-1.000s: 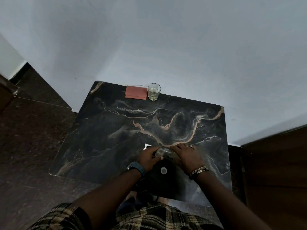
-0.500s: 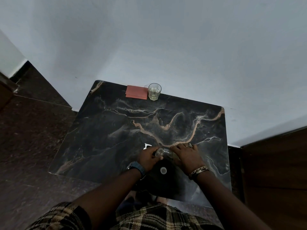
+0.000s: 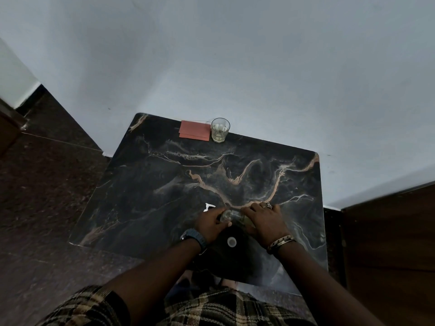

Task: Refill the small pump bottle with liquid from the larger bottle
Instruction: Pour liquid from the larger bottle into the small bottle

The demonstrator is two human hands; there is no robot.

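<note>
**Two hands on a bottle at the table's near edge**

A clear bottle (image 3: 231, 215) lies tipped on its side between the two hands, low over the dark marble table (image 3: 146, 198), near its front edge. The left hand (image 3: 209, 223) curls round the bottle's neck end; what else it holds is hidden. The right hand (image 3: 263, 220) wraps over the bottle's body, a ring on one finger. Just below them sits a small white round cap (image 3: 231, 242). A small white piece (image 3: 208, 207) lies beside the left hand. Far back, a glass (image 3: 220, 130) stands touching a red card (image 3: 195, 129).
</note>
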